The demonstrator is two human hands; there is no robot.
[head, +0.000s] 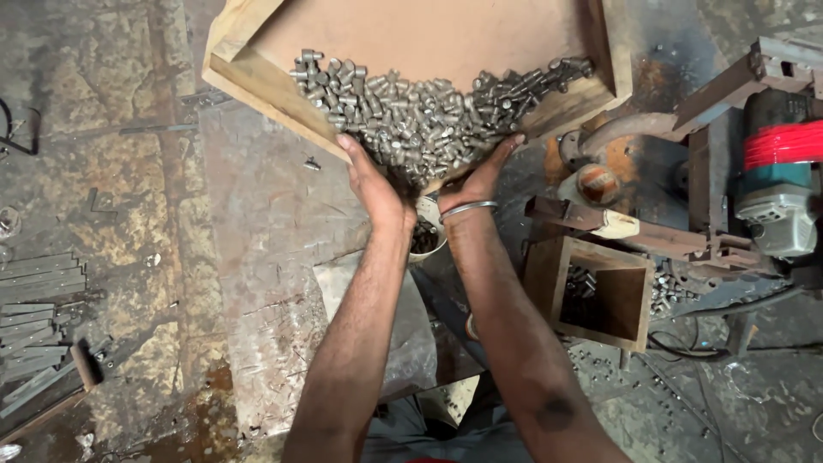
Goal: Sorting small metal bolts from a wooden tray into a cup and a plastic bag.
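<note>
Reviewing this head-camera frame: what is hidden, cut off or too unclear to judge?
- Left hand and right hand: palms and most fingers are pressed into the heap of metal studs, so any grasp is unreadable.
- White container: mostly hidden by the wrists.
- Wooden tray: far end cut off by the top edge.
- Wooden box: contents in shadow.

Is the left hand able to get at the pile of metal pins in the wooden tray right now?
Probably yes. The left hand already rests at the edge of the pins by the tray's lower corner, with nothing between them.
</note>
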